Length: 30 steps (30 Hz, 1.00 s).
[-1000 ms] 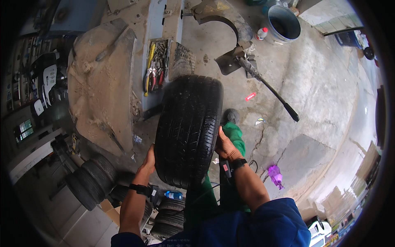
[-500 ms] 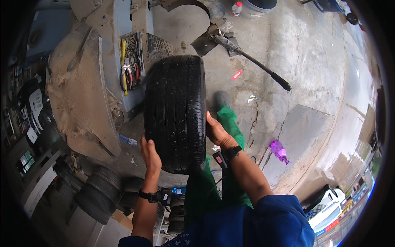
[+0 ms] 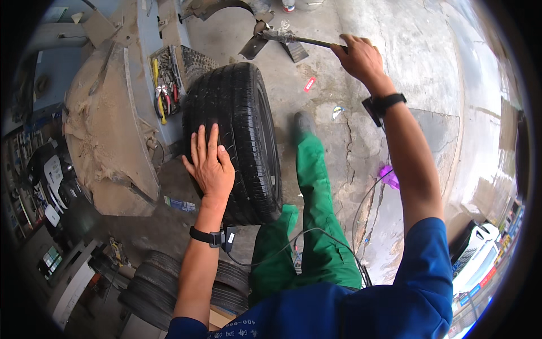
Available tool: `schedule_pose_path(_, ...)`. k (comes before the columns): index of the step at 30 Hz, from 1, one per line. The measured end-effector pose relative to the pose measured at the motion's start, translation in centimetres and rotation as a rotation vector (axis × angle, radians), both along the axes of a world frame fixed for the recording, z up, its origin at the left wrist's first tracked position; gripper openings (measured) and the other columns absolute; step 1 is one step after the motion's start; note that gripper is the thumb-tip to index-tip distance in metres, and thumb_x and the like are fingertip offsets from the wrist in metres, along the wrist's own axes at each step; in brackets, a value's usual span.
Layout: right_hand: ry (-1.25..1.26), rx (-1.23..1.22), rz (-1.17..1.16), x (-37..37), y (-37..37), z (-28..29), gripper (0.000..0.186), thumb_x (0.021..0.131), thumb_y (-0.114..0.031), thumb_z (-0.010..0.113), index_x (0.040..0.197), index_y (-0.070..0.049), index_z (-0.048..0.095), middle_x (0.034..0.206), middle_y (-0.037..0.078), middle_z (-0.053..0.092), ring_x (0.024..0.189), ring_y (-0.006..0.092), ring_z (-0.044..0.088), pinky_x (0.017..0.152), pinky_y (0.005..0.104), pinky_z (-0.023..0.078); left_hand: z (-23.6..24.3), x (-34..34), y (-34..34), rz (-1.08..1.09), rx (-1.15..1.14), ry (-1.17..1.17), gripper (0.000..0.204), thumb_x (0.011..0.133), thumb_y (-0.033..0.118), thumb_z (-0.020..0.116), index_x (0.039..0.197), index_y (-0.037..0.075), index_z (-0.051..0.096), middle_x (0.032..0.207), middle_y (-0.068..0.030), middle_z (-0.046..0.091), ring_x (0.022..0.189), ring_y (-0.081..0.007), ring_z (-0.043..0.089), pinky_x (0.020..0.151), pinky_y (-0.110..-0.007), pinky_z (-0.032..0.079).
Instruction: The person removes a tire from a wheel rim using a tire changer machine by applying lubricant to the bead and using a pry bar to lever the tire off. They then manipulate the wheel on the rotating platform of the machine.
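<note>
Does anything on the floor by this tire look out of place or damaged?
Yes: a red strip and what looks like purple plastic lie as litter on the floor, right of the tire. A long crack also runs there.

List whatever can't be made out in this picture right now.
All in the head view:
- Tip of the black lever: covered by the right hand.
- Left sidewall of the tyre: turned away behind its tread.
- Tread under the left hand: covered by the palm and fingers.
- Small container: top cut off by the upper edge.
- Smallest tools beside the tyre: too small and crowded to tell apart.
</note>
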State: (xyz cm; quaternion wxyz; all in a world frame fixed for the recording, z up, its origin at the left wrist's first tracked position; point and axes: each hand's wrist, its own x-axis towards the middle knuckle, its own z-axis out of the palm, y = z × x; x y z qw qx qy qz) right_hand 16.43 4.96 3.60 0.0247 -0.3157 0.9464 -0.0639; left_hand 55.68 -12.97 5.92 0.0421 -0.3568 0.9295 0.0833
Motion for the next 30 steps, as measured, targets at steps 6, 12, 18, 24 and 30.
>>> schedule_pose_path(6,-0.077,0.174,0.064,-7.7,1.7,-0.4,0.047,0.097,-0.055,0.058,0.097,-0.013,0.079,0.089,0.015,0.076,0.086,0.0367,0.073,0.080,0.0448,0.057,0.4,-3.6,-0.8,0.061,-0.052,-0.061,0.066,0.100,0.055,0.052,0.159,0.028,0.039,0.167,-0.0094,0.031,0.155,-0.0358,0.025,0.117,-0.071,0.018)
schedule_pose_path(12,-0.054,-0.062,0.050,-17.3,3.5,0.2,0.038,0.082,-0.047,0.079,0.082,-0.009,0.080,0.076,0.017,0.073,0.068,0.0354,0.070,0.067,0.0461,0.055,-0.4,-7.1,-1.9,0.079,-0.061,-0.120,0.064,0.101,0.060,0.049,0.158,0.030,0.042,0.167,-0.0074,0.033,0.155,-0.0348,0.027,0.118,-0.070,0.019)
schedule_pose_path(18,-0.148,-0.092,0.082,-18.4,3.3,-1.6,0.032,0.083,-0.041,0.080,0.086,-0.008,0.079,0.081,0.016,0.074,0.071,0.0348,0.070,0.069,0.0445,0.056,-1.5,-14.8,-6.1,0.168,0.008,-0.177,0.059,0.102,0.060,0.046,0.155,0.034,0.046,0.166,-0.0039,0.036,0.155,-0.0294,0.028,0.119,-0.070,0.016)
schedule_pose_path(24,-0.246,-0.254,0.134,-17.3,3.7,-1.0,0.018,0.082,-0.024,0.080,0.087,-0.006,0.078,0.083,0.015,0.076,0.071,0.0301,0.072,0.069,0.0413,0.057,-3.6,-18.4,-12.8,0.210,0.075,-0.246,0.060,0.103,0.065,0.038,0.156,0.037,0.044,0.167,-0.0003,0.034,0.155,-0.0259,0.027,0.121,-0.067,0.014)
schedule_pose_path(30,-0.334,-0.315,0.124,-13.6,1.4,2.1,0.018,0.087,-0.021,0.075,0.096,-0.006,0.078,0.090,0.014,0.077,0.078,0.0281,0.074,0.076,0.0384,0.058,-4.0,-22.1,-14.7,0.241,0.098,-0.282,0.060,0.102,0.063,0.039,0.155,0.036,0.045,0.167,-0.0005,0.035,0.155,-0.0266,0.027,0.120,-0.069,0.017)
